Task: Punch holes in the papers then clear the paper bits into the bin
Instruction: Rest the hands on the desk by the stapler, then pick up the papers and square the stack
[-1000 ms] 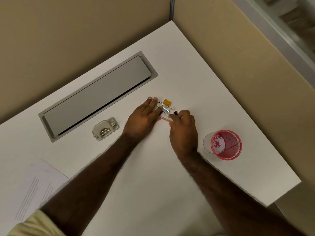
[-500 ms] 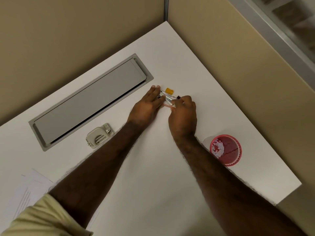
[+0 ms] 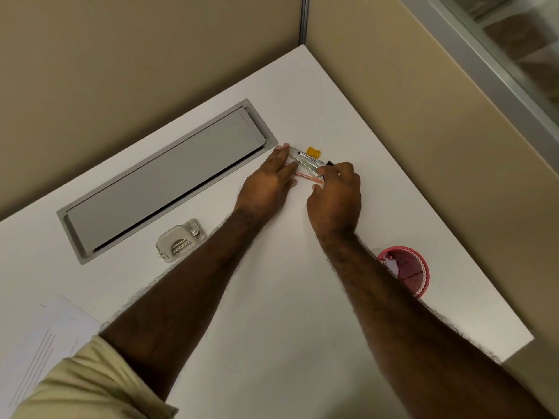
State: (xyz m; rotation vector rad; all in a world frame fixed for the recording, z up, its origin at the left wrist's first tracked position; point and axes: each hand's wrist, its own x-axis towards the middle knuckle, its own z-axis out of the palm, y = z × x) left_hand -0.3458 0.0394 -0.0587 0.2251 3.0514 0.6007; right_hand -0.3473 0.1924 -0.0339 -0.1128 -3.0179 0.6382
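My left hand [image 3: 267, 184] lies flat on the white desk [image 3: 272, 297], fingers straight and resting against the left end of a silver slotted strip [image 3: 302, 160]. My right hand [image 3: 335, 198] pinches the right ends of that strip and of a thin orange stick [image 3: 305, 176]. An orange cap [image 3: 313, 151] and a small black piece [image 3: 329, 163] lie just beyond them. The beige hole punch [image 3: 180, 240] sits left of my left forearm, untouched. The pink mesh bin [image 3: 406, 269], paper bits inside, stands right of my right forearm. Printed papers [image 3: 45, 337] lie at the near left.
A long grey cable hatch [image 3: 163, 176] is set into the desk behind the punch. Tan partition walls close off the back and right sides. The desk's right edge runs diagonally past the bin.
Both hands have slid the strip, stick and small pieces away from me, closer to the end of the grey hatch. The punch, bin and papers have stayed where they were.
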